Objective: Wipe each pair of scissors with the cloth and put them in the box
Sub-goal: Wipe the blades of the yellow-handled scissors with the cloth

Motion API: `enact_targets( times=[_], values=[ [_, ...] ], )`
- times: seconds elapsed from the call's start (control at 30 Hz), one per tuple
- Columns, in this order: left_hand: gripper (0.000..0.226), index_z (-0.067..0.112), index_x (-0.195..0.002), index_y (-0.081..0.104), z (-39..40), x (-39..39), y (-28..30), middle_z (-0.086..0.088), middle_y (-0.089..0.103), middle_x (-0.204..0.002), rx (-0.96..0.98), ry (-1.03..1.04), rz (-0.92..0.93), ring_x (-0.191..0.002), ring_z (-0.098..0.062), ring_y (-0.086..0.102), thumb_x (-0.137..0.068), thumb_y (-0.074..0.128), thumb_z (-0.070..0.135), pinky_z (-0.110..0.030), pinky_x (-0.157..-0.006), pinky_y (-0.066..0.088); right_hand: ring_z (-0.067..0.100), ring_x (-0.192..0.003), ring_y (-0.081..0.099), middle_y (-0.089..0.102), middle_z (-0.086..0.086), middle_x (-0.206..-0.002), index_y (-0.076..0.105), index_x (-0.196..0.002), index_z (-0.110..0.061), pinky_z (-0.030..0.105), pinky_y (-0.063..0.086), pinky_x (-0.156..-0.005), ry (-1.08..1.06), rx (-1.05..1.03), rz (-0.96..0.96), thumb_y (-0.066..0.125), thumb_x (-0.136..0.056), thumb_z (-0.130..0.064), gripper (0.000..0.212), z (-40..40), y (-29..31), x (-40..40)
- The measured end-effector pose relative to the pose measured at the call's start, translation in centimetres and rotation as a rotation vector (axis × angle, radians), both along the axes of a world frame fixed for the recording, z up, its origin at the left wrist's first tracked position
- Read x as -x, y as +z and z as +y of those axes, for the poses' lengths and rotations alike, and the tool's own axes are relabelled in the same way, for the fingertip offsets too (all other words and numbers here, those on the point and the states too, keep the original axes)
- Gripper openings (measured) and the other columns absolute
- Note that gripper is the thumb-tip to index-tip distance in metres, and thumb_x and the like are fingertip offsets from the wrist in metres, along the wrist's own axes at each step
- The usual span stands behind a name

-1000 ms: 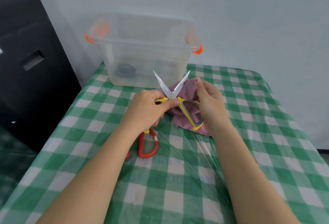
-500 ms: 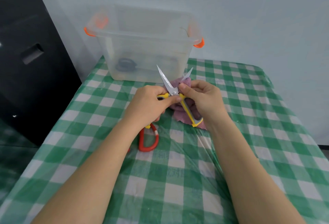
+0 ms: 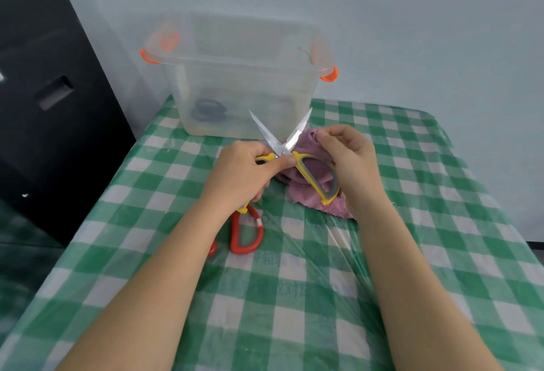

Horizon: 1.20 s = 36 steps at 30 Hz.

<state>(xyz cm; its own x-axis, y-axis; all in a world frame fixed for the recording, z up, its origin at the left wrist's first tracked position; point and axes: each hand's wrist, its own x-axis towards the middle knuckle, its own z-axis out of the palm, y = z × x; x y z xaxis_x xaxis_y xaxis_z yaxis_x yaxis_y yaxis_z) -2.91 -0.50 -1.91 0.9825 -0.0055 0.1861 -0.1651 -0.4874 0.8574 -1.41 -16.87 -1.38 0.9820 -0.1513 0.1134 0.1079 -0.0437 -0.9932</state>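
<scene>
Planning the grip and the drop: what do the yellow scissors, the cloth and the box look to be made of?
Yellow scissors: bright, reflective blades, likely steel; matte yellow handles with grey lining, probably plastic and rubber. Cloth: purple, fuzzy nap, likely microfibre or terry. Box: cloudy see-through walls with orange clips, evidently plastic.

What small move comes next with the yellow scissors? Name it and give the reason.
Probably draw the purple cloth along the right blade. The yellow scissors are spread open, the left hand grips one handle near the pivot, and the right hand pinches the cloth just behind that blade. They are not yet in the clear box, so wiping seems unfinished.
</scene>
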Motion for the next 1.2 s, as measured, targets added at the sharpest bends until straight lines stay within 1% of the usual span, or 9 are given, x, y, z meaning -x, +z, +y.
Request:
enact_targets(
  times=[0.13, 0.23, 0.33, 0.47, 0.67, 0.93, 1.03, 1.13, 1.2],
  values=[
    [0.045, 0.007, -0.061, 0.058, 0.2, 0.0, -0.1, -0.011, 0.054, -0.042, 0.014, 0.016, 0.007, -0.031, -0.016, 0.046, -0.081, 0.073, 0.044, -0.020, -0.037, 0.034, 0.007, -0.066, 0.063, 0.068, -0.008, -0.067, 0.066, -0.076, -0.017, 0.019, 0.050, -0.062, 0.174, 0.081, -0.062, 0.068, -0.088, -0.007, 0.015, 0.4, 0.0, 0.6],
    [0.040, 0.016, -0.056, 0.056, 0.1, 0.1, 0.1, -0.005, 0.052, -0.038, -0.016, 0.008, 0.003, -0.031, -0.015, 0.045, -0.083, 0.072, 0.042, -0.020, -0.037, 0.035, 0.006, -0.068, 0.066, 0.071, -0.010, -0.071, 0.064, -0.079, -0.019, 0.026, 0.056, -0.061, 0.098, 0.163, -0.172, 0.071, -0.086, -0.008, 0.015, 1.3, -0.4, 0.7],
    [0.039, 0.024, -0.055, 0.055, 0.0, 0.3, 0.0, -0.005, 0.052, -0.038, -0.039, 0.004, 0.004, -0.029, -0.012, 0.044, -0.085, 0.070, 0.043, -0.018, -0.035, 0.033, 0.012, -0.075, 0.069, 0.072, -0.003, -0.080, 0.059, -0.080, -0.019, 0.031, 0.058, -0.058, 0.047, 0.168, -0.214, 0.071, -0.087, -0.010, 0.016, 2.0, -1.0, 1.0],
    [0.031, 0.026, -0.061, 0.060, -0.1, 0.3, 0.2, -0.003, 0.054, -0.040, -0.093, -0.002, -0.002, -0.031, -0.014, 0.048, -0.085, 0.069, 0.045, -0.021, -0.036, 0.036, 0.016, -0.079, 0.065, 0.068, -0.003, -0.083, 0.055, -0.078, -0.031, 0.041, 0.056, -0.067, -0.007, 0.421, -0.303, 0.073, -0.085, -0.028, 0.019, 1.5, -1.5, 0.5],
    [0.037, 0.012, -0.071, 0.065, -0.1, 0.3, 0.4, -0.008, 0.059, -0.047, -0.170, -0.009, -0.029, -0.037, -0.019, 0.055, -0.086, 0.067, 0.046, -0.031, -0.043, 0.044, 0.005, -0.078, 0.057, 0.063, -0.007, -0.085, 0.055, -0.084, -0.023, 0.030, 0.049, -0.068, -0.056, 0.567, -0.355, 0.069, -0.088, -0.031, 0.017, 1.6, -1.6, 0.4],
    [0.021, 0.026, -0.071, 0.067, 0.1, 0.3, 0.3, -0.004, 0.059, -0.047, -0.142, -0.029, -0.009, -0.036, -0.020, 0.054, -0.082, 0.072, 0.044, -0.029, -0.040, 0.044, 0.019, -0.084, 0.062, 0.067, 0.002, -0.088, 0.055, -0.087, -0.020, 0.040, 0.051, -0.072, 0.022, 0.561, -0.358, 0.067, -0.090, -0.026, 0.014, 1.5, -1.7, 0.2],
    [0.020, 0.026, -0.073, 0.069, 0.4, 0.2, 0.1, -0.002, 0.057, -0.046, -0.116, -0.029, 0.014, -0.035, -0.018, 0.052, -0.079, 0.074, 0.044, -0.030, -0.041, 0.045, 0.018, -0.087, 0.065, 0.068, 0.002, -0.088, 0.053, -0.085, -0.025, 0.034, 0.052, -0.073, 0.108, 0.545, -0.348, 0.069, -0.088, -0.019, 0.018, 0.9, -1.4, 0.2],
    [0.020, 0.028, -0.069, 0.068, 0.5, 0.1, 0.0, 0.000, 0.056, -0.045, -0.104, -0.030, 0.021, -0.035, -0.017, 0.051, -0.078, 0.075, 0.045, -0.029, -0.041, 0.044, 0.003, -0.088, 0.068, 0.072, 0.001, -0.089, 0.053, -0.083, -0.020, 0.020, 0.051, -0.071, 0.193, 0.455, -0.317, 0.068, -0.087, -0.007, 0.021, 0.6, -0.8, 0.4],
    [0.021, 0.035, -0.062, 0.066, 0.6, 0.0, 0.0, 0.000, 0.055, -0.044, -0.097, -0.031, 0.020, -0.034, -0.016, 0.050, -0.078, 0.075, 0.046, -0.028, -0.041, 0.043, -0.005, -0.080, 0.066, 0.070, -0.009, -0.082, 0.053, -0.079, -0.019, 0.011, 0.047, -0.067, 0.199, 0.393, -0.298, 0.068, -0.085, -0.001, 0.024, 0.7, -0.6, 0.7]
  ],
)
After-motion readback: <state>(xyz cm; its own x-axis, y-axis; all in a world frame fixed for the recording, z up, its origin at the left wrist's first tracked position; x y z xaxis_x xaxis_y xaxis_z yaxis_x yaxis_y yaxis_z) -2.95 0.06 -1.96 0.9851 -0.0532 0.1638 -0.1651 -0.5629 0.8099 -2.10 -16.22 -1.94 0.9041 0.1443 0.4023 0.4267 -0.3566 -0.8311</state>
